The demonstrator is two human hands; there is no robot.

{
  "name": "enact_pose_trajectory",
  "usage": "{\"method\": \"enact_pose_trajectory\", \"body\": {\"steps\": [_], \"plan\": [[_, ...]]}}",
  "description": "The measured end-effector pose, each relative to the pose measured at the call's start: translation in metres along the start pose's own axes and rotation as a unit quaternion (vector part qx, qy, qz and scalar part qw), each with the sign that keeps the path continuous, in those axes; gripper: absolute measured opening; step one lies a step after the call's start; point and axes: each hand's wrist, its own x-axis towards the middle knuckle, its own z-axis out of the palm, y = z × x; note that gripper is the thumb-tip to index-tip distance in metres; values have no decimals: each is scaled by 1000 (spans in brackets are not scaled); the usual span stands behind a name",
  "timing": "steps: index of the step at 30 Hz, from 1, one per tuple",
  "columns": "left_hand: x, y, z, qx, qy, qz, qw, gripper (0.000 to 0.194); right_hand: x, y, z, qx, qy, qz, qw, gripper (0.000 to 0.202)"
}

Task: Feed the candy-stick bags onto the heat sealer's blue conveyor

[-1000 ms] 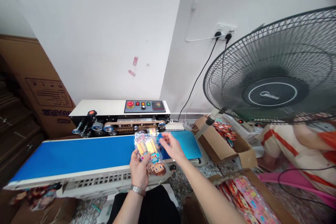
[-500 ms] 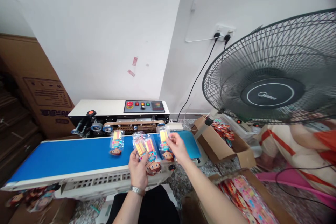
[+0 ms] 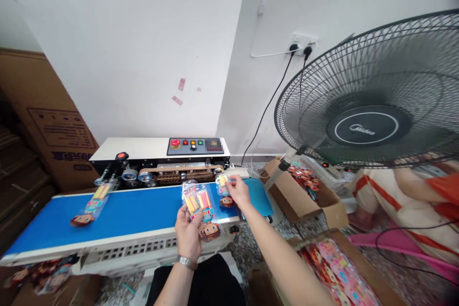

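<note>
My left hand [image 3: 189, 235] is closed around a few clear plastic packets [image 3: 203, 210] with pink and yellow sticks inside and a cartoon face at the bottom. They are held above the front edge of the blue conveyor belt [image 3: 143, 213]. Between the fingertips of my right hand [image 3: 239, 192] is one similar packet [image 3: 225, 196], its top close to the right end of the sealing machine [image 3: 181, 172]. Another packet [image 3: 95, 204] lies slanted on the belt's left part, below the machine's rollers.
A large black fan [image 3: 362, 124] stands at the right. Open cartons hold packets, one carton [image 3: 294, 196] behind and another [image 3: 376, 272] at front right. A person in an orange sleeve [image 3: 442, 191] sits beyond. More packets [image 3: 43, 272] lie below the belt's left end.
The loose packet has travelled left along the belt and now lies slanted. My right hand has moved its packet up toward the sealer. The left hand's hold looks the same.
</note>
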Motion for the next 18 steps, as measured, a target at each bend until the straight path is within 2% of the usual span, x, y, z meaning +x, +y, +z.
{"method": "enact_pose_trajectory", "body": {"steps": [3,6,8,9,11,14,16,18], "plan": [[0,0,0,9,-3,4,1000,46,-14,-18,0,5,-28,-55,998,27],[0,-1,0,13,-7,7,1000,48,-41,-29,1,79,-140,-115,980,24],[0,-2,-1,13,-11,9,1000,49,-58,-31,3,126,-219,-129,959,21],[1,-3,-1,11,-11,10,1000,50,-64,-30,4,146,-234,-128,953,21],[2,-4,-2,4,-12,12,1000,47,-68,-26,3,186,-210,-105,954,23],[5,-5,-5,-10,-7,7,1000,41,-53,-14,-6,209,-101,-36,972,30],[7,-5,-5,-17,-4,1,1000,41,-36,-3,-15,156,-37,-6,987,34],[8,-5,-5,-21,-6,-5,1000,43,-19,6,-22,87,0,0,996,34]]}}
